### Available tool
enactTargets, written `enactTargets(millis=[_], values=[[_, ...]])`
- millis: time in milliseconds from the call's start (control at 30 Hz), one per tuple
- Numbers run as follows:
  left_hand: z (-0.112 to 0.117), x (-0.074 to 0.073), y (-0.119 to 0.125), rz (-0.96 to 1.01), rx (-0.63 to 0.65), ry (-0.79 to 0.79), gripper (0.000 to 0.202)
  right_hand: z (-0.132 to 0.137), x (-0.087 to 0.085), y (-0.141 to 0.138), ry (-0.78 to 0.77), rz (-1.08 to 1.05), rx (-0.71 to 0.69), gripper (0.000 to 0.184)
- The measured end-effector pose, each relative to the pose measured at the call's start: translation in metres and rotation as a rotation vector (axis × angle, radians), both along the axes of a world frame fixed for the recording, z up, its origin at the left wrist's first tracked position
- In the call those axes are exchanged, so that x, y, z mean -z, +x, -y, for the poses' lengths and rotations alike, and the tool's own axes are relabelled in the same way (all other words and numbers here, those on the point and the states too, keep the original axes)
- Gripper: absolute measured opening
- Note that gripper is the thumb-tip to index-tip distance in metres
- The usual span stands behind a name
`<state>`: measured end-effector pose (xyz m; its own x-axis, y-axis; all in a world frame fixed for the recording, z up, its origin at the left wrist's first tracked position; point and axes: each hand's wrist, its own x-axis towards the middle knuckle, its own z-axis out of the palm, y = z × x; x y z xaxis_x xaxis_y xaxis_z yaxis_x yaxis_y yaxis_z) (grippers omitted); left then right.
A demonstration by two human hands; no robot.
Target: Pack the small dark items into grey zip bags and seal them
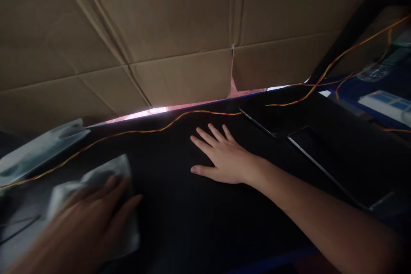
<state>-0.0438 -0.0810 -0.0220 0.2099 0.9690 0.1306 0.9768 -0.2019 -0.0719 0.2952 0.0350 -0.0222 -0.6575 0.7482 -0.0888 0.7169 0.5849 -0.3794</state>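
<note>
My right hand (221, 156) lies flat and open on a black mat (180, 214), fingers spread and pointing toward the far edge, holding nothing. My left hand (96, 209) is at the lower left, pressed down on a pale grey cloth (120, 169) that lies on the mat; its fingers are stretched over the cloth. A thin red and yellow wire (167, 126) runs across the mat just beyond both hands.
A wall of flattened cardboard (180, 30) stands behind the mat. Two dark tablets or phones (308, 145) lie at the right. A clear plastic bag (38, 147) sits at the far left. A white and blue device (385, 102) lies at the far right.
</note>
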Motion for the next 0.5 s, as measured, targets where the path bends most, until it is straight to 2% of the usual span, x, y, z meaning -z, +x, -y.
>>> enactTargets(millis=[33, 100, 200, 267, 333, 433, 500], values=[[-0.005, -0.006, 0.023, 0.005, 0.103, 0.051, 0.054, 0.000, 0.001, 0.000, 0.007, -0.008, 0.004, 0.098], [-0.025, -0.020, 0.063, 0.033, 0.271, -0.008, 0.048, 0.001, 0.003, 0.000, 0.022, -0.029, 0.016, 0.098], [-0.064, -0.036, 0.095, 0.078, 0.414, -0.077, 0.047, 0.001, 0.004, 0.001, 0.029, -0.079, 0.018, 0.097], [-0.085, -0.038, 0.097, 0.106, 0.465, -0.078, 0.047, 0.001, 0.002, 0.004, 0.050, -0.142, -0.020, 0.096], [-0.098, -0.033, 0.090, 0.171, 0.481, -0.046, 0.045, 0.002, -0.004, 0.006, 0.120, -0.236, -0.113, 0.089], [-0.104, -0.021, 0.079, 0.331, 0.445, -0.013, 0.039, 0.004, -0.014, 0.005, 0.317, -0.329, -0.298, 0.065], [-0.103, -0.016, 0.075, 0.410, 0.419, -0.022, 0.037, 0.007, -0.016, 0.001, 0.457, -0.324, -0.404, 0.041]])
